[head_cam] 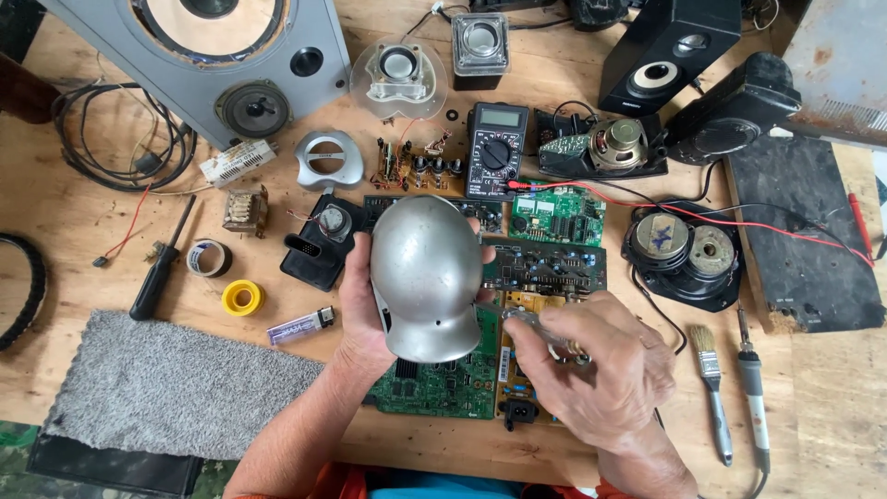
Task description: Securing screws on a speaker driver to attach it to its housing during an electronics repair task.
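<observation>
The left hand has its fingers wrapped around the side of a rounded silver speaker housing, holding it above a cluster of circuit boards on the wooden table; the thumb shows at the housing's far edge. The right hand sits just right of the housing, its fingers closed on a clear-handled screwdriver whose tip end meets the housing's lower right edge. Directly under the housing lies a green circuit board, with a yellow board touching its right side and a dark board above that. Behind the housing stands a black multimeter, its red lead trailing away to the right over a black round speaker driver pair. Left of the housing are a black plastic part, a yellow tape roll, a clear purple lighter, a black-handled screwdriver and a grey mat. Far behind and to the left leans a large grey speaker cabinet. Right of the housing, past the right hand, lie a small paintbrush and a soldering iron.
</observation>
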